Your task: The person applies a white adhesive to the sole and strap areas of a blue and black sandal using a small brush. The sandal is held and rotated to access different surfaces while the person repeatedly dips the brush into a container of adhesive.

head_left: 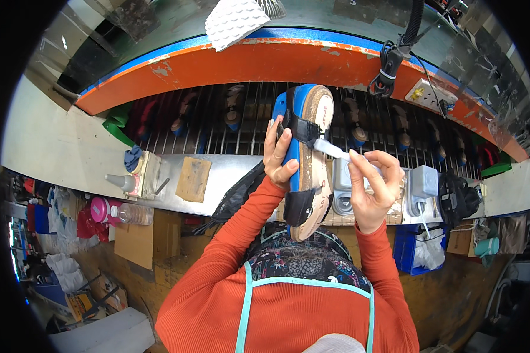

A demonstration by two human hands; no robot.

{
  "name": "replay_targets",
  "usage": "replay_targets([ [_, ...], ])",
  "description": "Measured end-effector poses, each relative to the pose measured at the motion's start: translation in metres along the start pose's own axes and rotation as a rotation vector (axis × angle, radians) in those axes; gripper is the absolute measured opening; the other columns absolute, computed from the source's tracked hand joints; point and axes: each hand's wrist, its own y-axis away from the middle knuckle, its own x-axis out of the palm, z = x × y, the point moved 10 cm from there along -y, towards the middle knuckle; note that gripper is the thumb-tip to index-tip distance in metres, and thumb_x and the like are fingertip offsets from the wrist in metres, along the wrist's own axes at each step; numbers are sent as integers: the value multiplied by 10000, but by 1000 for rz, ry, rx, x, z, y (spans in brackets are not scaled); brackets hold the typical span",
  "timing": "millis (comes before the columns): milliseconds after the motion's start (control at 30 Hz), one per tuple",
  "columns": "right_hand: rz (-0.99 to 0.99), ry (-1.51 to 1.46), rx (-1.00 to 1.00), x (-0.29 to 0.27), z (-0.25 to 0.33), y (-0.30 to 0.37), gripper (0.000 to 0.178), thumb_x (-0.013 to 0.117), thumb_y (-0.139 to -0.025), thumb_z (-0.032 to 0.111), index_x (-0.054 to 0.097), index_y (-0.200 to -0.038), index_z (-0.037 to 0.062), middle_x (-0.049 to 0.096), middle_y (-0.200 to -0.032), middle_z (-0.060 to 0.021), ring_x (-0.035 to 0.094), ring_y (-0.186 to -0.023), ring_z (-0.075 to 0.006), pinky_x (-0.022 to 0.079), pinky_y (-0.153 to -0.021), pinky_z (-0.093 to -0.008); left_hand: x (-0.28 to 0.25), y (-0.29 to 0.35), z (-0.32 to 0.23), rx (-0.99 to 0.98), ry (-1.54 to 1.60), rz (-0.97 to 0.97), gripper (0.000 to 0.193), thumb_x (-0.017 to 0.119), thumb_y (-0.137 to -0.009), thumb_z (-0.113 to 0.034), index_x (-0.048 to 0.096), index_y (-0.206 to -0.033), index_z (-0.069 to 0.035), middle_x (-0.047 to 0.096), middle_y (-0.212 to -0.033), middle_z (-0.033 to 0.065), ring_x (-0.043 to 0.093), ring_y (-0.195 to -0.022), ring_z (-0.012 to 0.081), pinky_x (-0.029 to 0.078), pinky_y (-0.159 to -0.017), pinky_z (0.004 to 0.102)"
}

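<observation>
Upright in front of my chest is a sandal (313,170) on a blue last, with its pale, cork-edged sole turned toward my right. Black straps (303,130) wrap around it near the top and lower down. My left hand (280,156) grips the last from its left side, fingers by the upper strap. Pinched in my right hand (374,187) is a whitish brush (331,149), its tip touching the sole's edge beside that strap. Whether the brush carries any liquid cannot be seen. Behind the right hand stand grey-white containers (341,173), partly hidden.
Beyond the bench, several sandals on lasts (234,109) sit on a rack of metal rods under an orange beam (229,65). A tan block (193,179) lies left; another grey container (424,181) and a black bag (458,197) are right. A cable (386,70) hangs above.
</observation>
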Motion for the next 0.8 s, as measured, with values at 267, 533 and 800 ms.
replay_targets([
  [267, 201, -432, 197, 22, -23, 18, 230, 722, -776, -23, 739, -991, 56, 577, -936, -66, 576, -696, -130, 470, -649, -247, 1, 14, 20, -245, 188, -34, 509, 641, -860, -266, 418, -1313, -203, 387, -1454, 220, 422, -1257, 514, 372, -1010, 622],
  [533, 214, -307, 167, 16, -20, 28, 255, 750, -739, 37, 754, -979, 121, 612, -899, -39, 520, -732, -151, 387, -715, -289, 0, 8, 13, -111, -10, -73, 468, 682, -853, -272, 432, -1245, -214, 453, -1408, 239, 459, -1230, 535, 318, -1027, 654],
  [800, 220, -289, 142, 12, -18, 29, 261, 762, -716, 57, 755, -965, 135, 623, -890, -37, 549, -757, -170, 362, -727, -300, 4, 7, 11, -86, -150, -64, 665, 751, -793, -376, 372, -1300, -173, 472, -1366, 281, 500, -1220, 480, 290, -1045, 648],
])
